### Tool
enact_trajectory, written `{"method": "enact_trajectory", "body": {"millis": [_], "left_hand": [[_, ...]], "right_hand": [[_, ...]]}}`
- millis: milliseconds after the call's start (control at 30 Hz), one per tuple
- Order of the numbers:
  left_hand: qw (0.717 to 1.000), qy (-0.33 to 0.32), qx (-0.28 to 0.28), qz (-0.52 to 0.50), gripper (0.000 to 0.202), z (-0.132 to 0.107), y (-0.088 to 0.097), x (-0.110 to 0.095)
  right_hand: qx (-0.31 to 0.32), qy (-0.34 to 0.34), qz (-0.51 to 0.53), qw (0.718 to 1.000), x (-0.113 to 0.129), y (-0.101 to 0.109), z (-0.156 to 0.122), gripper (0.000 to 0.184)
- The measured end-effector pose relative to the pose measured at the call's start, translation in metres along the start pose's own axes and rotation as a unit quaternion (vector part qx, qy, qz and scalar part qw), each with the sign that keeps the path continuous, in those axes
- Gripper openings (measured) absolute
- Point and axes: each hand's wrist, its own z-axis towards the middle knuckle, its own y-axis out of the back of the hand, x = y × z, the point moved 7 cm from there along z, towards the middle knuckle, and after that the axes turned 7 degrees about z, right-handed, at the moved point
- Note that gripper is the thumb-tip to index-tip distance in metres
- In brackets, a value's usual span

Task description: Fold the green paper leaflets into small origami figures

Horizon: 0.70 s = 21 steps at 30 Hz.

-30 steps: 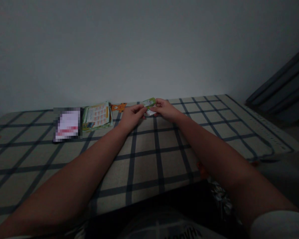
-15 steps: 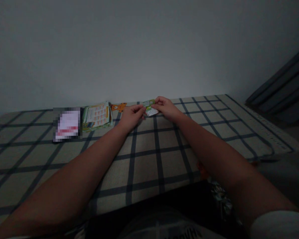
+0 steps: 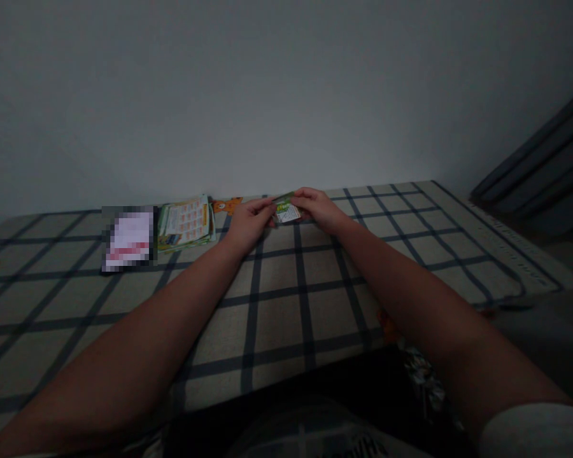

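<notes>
Pinching from both sides, your left hand (image 3: 249, 221) and right hand (image 3: 319, 208) hold the paper (image 3: 287, 212), likely for steadiness, right of the leaflets (image 3: 186, 222).

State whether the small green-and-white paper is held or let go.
Held: the left hand has the paper by one side, the right hand by the other. Whether it touches the checked cloth, cannot tell.

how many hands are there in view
2: the left hand and the right hand, holding the small green-and-white paper between them, right of the paper stack.
</notes>
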Motion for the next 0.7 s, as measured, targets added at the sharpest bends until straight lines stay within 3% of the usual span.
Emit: {"method": "enact_trajectory", "body": {"millis": [267, 533, 700], "left_hand": [[0.999, 0.002, 0.037, 0.006, 0.027, 0.0, -0.004, 0.005], [0.995, 0.04, 0.083, -0.037, 0.029, -0.002, -0.014, 0.004], [0.999, -0.007, 0.045, 0.025, 0.028, -0.002, -0.006, -0.002]], "right_hand": [[-0.02, 0.015, -0.074, 0.997, 0.009, 0.002, -0.002, 0.019], [-0.033, 0.021, -0.05, 0.998, 0.006, 0.005, 0.002, 0.02], [-0.023, -0.003, -0.008, 1.0, 0.001, 0.003, 0.001, 0.016]]}}
